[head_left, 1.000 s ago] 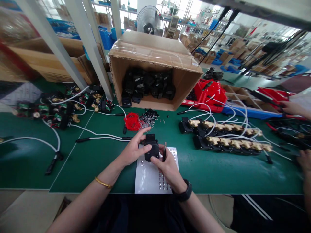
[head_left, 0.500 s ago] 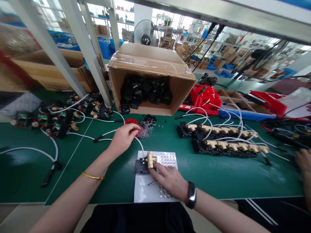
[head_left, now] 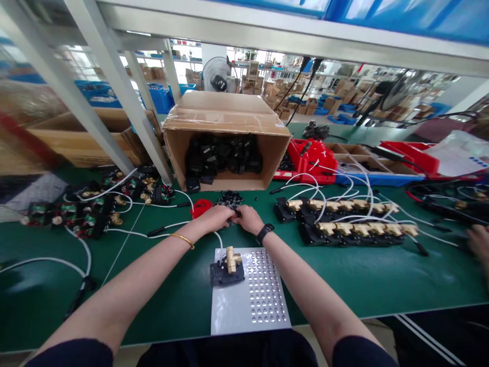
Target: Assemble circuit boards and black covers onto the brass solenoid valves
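Observation:
My left hand [head_left: 219, 218] and my right hand [head_left: 249, 220] meet over the small pile of screws and black bits [head_left: 229, 198] in front of the cardboard box. The fingers of both are bent together, and something small and dark shows between them, too small to name. Nearer to me, a black housing [head_left: 219, 275] with a brass tee fitting [head_left: 231, 260] on top lies untouched on a white sheet [head_left: 229, 311]. Rows of clear round dots [head_left: 263, 290] cover the sheet's right part. A white cable runs from the housing up toward my left wrist. Beside the left hand sits a red dish [head_left: 200, 207].
The cardboard box [head_left: 229, 114] holds black housings. Two rows of brass-fitted units [head_left: 359, 229] with white cables stand right; open units with green boards [head_left: 80, 209] lie left. Red bins [head_left: 313, 160] stand behind. Another person's hand [head_left: 479, 244] is at the right edge.
My right hand has left the brass-fitted housing and moved forward to the screw pile. My left hand has moved right beside it. The view has tilted up slightly.

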Demonstrator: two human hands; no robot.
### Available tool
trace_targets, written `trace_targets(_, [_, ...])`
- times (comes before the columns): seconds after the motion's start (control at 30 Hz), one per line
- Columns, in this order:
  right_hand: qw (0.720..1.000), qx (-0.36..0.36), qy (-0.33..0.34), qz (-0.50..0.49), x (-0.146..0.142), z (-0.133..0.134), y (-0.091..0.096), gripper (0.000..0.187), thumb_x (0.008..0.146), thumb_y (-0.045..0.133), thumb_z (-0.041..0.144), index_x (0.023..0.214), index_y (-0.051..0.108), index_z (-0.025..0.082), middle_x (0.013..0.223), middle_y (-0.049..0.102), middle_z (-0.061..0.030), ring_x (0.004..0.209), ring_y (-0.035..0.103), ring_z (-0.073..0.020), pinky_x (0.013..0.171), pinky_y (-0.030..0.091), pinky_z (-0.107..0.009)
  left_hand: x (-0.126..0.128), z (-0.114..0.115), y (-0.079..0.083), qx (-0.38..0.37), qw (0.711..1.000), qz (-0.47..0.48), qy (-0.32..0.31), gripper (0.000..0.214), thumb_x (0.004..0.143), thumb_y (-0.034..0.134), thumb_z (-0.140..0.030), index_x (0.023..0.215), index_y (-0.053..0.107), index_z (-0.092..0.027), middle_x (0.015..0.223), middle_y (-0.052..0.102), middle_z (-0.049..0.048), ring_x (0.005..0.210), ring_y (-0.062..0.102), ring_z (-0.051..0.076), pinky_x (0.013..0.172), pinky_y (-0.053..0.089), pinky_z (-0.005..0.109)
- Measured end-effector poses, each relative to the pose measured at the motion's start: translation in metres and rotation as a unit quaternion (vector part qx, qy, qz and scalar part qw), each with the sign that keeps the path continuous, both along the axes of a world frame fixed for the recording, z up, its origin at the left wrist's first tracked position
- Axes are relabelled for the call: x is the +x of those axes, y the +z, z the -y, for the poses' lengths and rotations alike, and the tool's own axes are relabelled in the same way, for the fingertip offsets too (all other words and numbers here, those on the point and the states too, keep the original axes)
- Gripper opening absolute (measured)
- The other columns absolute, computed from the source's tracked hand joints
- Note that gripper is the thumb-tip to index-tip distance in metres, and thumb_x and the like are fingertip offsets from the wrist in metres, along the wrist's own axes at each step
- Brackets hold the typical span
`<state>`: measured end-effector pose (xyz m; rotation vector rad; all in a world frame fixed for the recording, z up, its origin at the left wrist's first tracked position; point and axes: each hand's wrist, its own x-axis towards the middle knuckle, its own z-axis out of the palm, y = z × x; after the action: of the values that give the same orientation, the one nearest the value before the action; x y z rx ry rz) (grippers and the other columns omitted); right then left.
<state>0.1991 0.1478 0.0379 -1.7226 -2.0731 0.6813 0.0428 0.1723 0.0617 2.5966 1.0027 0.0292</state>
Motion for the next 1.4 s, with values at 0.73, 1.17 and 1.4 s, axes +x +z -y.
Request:
trace_targets(0.73, [0.944, -0.119, -0.089, -0.294, 0.021, 0.11, 0.014, 0.014, 0.073, 0.058, 0.024, 0.077, 0.065, 0.012, 0.072, 0.066, -0.0037, 0.062, 0.057, -0.0134, 0.056, 0.043, -0.024, -0.042, 0.084, 0.026, -0.162, 0.808, 0.443, 0.354, 0.031, 0.08, 0.052, -0.031, 0.1, 0.056, -0.008, 0.072, 0.06, 0.0042, 0.061, 0.056, 0.012, 0.059, 0.047, 0.026])
trace_targets(1.17, [0.98, -0.029, 0.015, -0.196, 0.011, 0.121, 0.007, 0.016, 0.08, 0.053, 0.012, 0.082, 0.068, 0.017, 0.083, 0.069, -0.0052, 0.079, 0.062, -0.0184, 0.072, 0.046, -0.029, -0.039, 0.138, -0.026, -0.273, 0.773, 0.4, 0.41, 0.009, 0.067, 0.065, -0.025, 0.068, 0.067, -0.016, 0.065, 0.067, 0.002, 0.061, 0.06, 0.016, 0.06, 0.046, 0.027])
trace_targets(1.4, [0.976, 0.022, 0.107, -0.19, 0.018, 0.124, 0.01, 0.028, 0.082, 0.049, 0.006, 0.096, 0.068, 0.022, 0.098, 0.07, -0.0041, 0.092, 0.064, -0.0178, 0.083, 0.05, -0.03, -0.044, 0.135, -0.018, -0.112, 0.908, 0.352, 0.198, 0.015, 0.08, 0.052, -0.017, 0.077, 0.066, -0.02, 0.079, 0.065, 0.0042, 0.076, 0.059, 0.017, 0.072, 0.046, 0.029])
